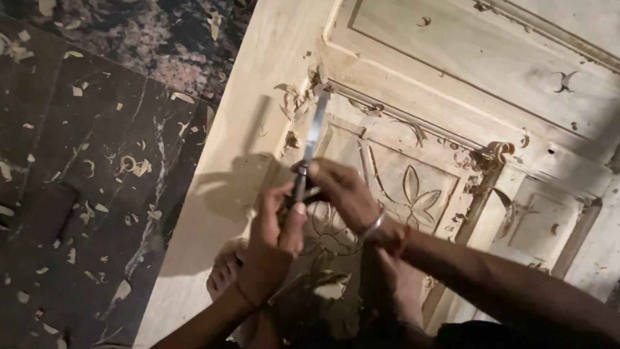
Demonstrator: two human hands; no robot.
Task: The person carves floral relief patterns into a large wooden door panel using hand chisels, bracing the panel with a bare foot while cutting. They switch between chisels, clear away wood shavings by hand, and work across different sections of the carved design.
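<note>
- Nearest the camera, two bare forearms come up from the bottom edge, the right one crossing in from the lower right.
- The left hand [274, 249] has its grip clamped round the lower handle of a chisel [310, 145], thumb up along the shaft.
- The right hand [342, 194] has its grip closed on the same chisel just above the left, fingers wrapped over the top of the handle; a metal bangle [373, 226] sits at its wrist.
- The chisel stands steeply, its bright blade running up and far from the hands; the tip meets the door [258, 77] at the top left corner of a carved panel.
- The door is pale bare wood and lies flat, filling the right and middle of the view, with raised mouldings and sunken panels.
- A carved leaf motif [416, 194] shows in the panel just right of the right hand; curling line carving lies under the hands.
- A bare foot [226, 271] rests on the door just left of the left wrist.
- Curled shavings [491, 155] cluster along the panel's moulding to the right, and more lie round the blade tip.
- A dark marble floor [77, 194], strewn with pale wood chips, fills the left.
</note>
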